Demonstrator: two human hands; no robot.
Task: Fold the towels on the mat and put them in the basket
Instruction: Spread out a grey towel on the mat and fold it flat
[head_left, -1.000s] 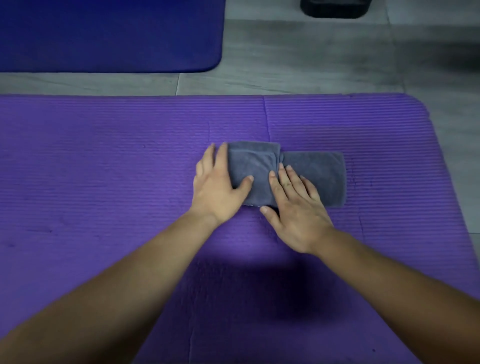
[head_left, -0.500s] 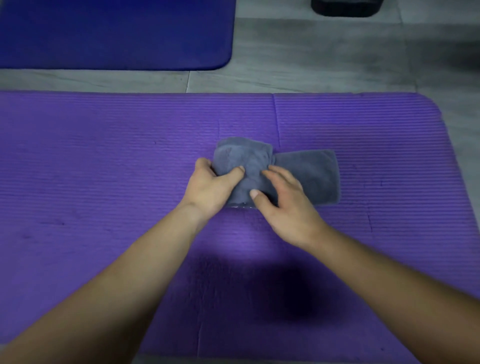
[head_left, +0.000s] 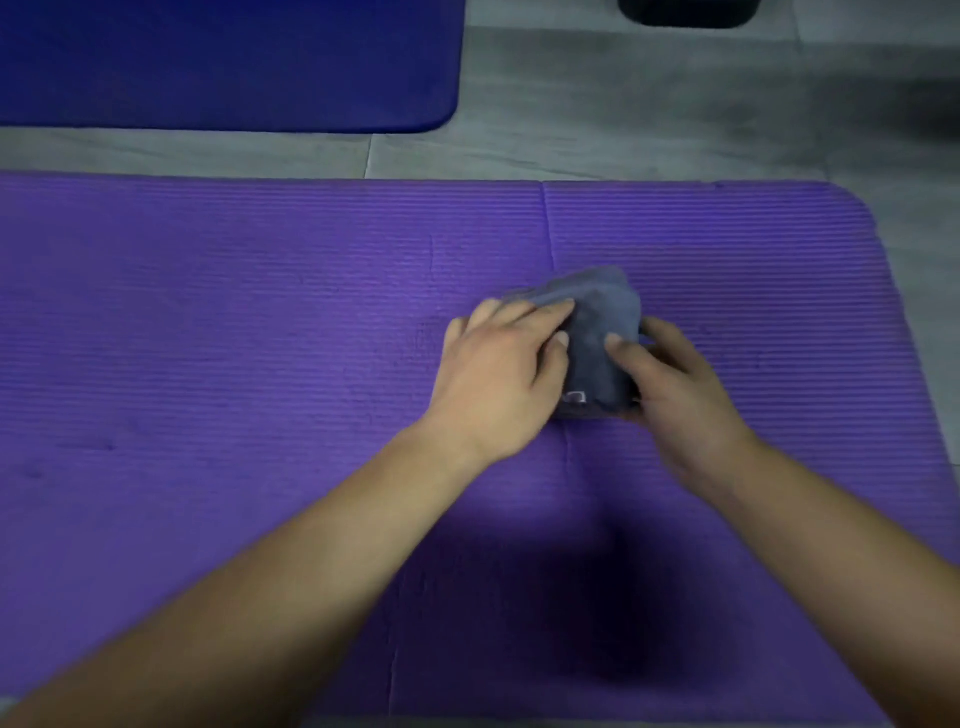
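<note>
A small grey towel (head_left: 597, 332), folded into a thick bundle, sits between both hands on the purple mat (head_left: 260, 338), right of centre. My left hand (head_left: 498, 374) grips its left side with fingers on top. From the right, my right hand (head_left: 670, 384) clasps the bundle, thumb on top and fingers under or behind it. A small label shows at the towel's near edge. The towel's underside is hidden.
A dark blue mat (head_left: 223, 62) lies on the grey floor at the far left. Part of a black container (head_left: 685, 13), possibly the basket, shows at the top edge right of centre. The purple mat's right edge curves near the floor at far right.
The towel's flat right half is now gathered into one compact bundle. Both hands went from pressing flat to gripping it from either side, and shifted slightly right.
</note>
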